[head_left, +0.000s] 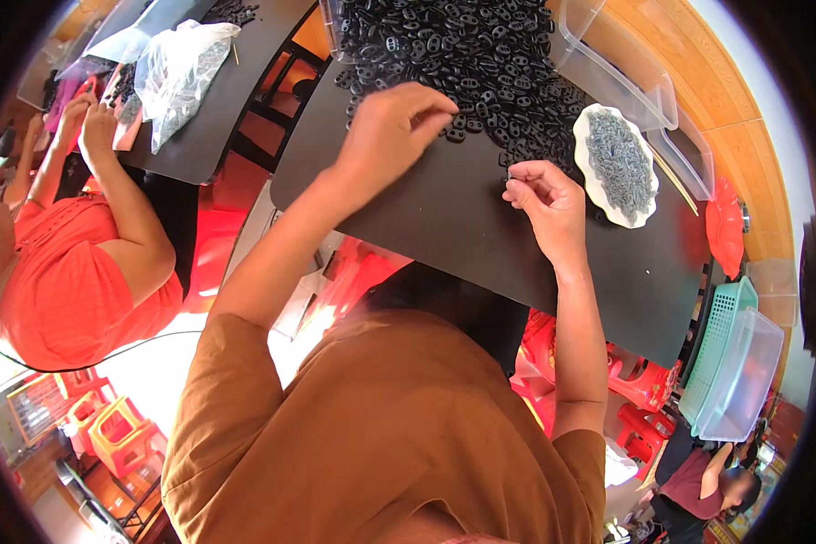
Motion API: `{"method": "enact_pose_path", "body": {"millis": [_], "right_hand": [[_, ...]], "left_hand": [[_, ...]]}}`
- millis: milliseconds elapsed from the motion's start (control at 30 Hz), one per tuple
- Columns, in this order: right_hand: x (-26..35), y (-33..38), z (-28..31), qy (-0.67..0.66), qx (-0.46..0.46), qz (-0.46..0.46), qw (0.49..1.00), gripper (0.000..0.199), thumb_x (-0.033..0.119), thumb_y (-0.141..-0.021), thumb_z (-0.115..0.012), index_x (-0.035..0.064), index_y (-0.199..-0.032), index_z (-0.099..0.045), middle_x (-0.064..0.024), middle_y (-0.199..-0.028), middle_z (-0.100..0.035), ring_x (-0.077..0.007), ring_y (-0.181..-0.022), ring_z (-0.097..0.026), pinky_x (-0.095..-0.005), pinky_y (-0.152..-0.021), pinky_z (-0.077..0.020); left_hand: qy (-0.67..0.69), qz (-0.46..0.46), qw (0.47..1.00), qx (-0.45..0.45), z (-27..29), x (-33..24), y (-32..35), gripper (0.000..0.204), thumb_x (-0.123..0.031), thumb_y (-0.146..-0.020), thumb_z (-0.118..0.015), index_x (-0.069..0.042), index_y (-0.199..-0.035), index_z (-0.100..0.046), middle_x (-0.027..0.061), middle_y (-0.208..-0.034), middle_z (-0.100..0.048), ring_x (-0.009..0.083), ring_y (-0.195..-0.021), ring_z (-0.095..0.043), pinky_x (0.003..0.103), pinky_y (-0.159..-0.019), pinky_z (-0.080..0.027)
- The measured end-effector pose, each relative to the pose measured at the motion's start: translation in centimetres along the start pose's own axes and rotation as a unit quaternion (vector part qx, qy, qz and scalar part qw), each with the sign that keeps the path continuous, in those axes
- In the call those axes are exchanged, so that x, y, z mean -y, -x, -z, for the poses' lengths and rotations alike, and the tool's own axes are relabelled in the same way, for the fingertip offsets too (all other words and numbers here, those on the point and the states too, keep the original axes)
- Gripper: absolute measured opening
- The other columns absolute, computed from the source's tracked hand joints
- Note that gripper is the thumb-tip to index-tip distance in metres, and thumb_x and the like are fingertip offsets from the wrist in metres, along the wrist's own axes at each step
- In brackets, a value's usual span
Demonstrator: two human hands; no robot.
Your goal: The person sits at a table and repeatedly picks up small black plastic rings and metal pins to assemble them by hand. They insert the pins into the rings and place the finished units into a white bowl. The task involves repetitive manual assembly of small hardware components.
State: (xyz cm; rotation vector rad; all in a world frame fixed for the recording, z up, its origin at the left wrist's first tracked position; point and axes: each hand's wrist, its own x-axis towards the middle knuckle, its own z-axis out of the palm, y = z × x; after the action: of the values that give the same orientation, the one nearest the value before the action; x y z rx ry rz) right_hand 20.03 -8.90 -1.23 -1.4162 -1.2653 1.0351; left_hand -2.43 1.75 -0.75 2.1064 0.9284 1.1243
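The person in the brown shirt leans over a dark surface (444,227), both arms stretched forward. The left hand (399,122) reaches to the near edge of a big heap of small black oval pieces (462,45), its fingers curled down and pinched over one or two pieces at the fringe of the pile. The right hand (544,195) sits closer in, fingers bunched together with the tips meeting as if nipping something tiny, though what it holds is too small to make out. Just beside that hand, to its right, lies a pale scalloped plate (607,195) heaped with small grey metal bits (621,159). Beyond the plate, clear plastic trays (626,77) rest along the far edge of the surface, and a thin stick lies near them. Off to the left another person in an orange-red top (63,281) works at a separate dark surface with a clear plastic bag (177,72) full of grey parts. On the right stand a green basket (721,331) and a clear tub (748,381).
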Motion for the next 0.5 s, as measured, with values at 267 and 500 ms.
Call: {"method": "enact_pose_path", "body": {"millis": [267, 500], "right_hand": [[-0.9, -0.1, -0.2, 0.007, 0.003, 0.062, 0.998, 0.012, -0.003, -0.086, -0.067, 0.0000, -0.097, -0.068, -0.0037, -0.088, -0.069, -0.0106, -0.077, -0.067, -0.0241, -0.070, -0.0542], [-0.9, -0.1, 0.0, 0.013, -0.003, 0.080, 0.997, 0.011, -0.002, -0.087, -0.067, 0.0002, -0.097, -0.068, -0.0036, -0.088, -0.068, -0.0107, -0.078, -0.067, -0.0243, -0.070, -0.0541]], "left_hand": [[-0.200, -0.062, 0.978, 0.012, -1.0, 1.2, -2.7, 0.020, -0.018, -0.083, -0.072, -0.006, -0.098, -0.067, 0.0093, -0.085, -0.067, 0.0250, -0.075, -0.065, 0.036, -0.068, -0.052], [-0.184, -0.043, 0.981, 0.049, -1.9, 1.9, -3.0, 0.017, -0.014, -0.083, -0.072, -0.003, -0.094, -0.066, 0.0099, -0.086, -0.067, 0.0241, -0.077, -0.067, 0.035, -0.069, -0.053]]}}
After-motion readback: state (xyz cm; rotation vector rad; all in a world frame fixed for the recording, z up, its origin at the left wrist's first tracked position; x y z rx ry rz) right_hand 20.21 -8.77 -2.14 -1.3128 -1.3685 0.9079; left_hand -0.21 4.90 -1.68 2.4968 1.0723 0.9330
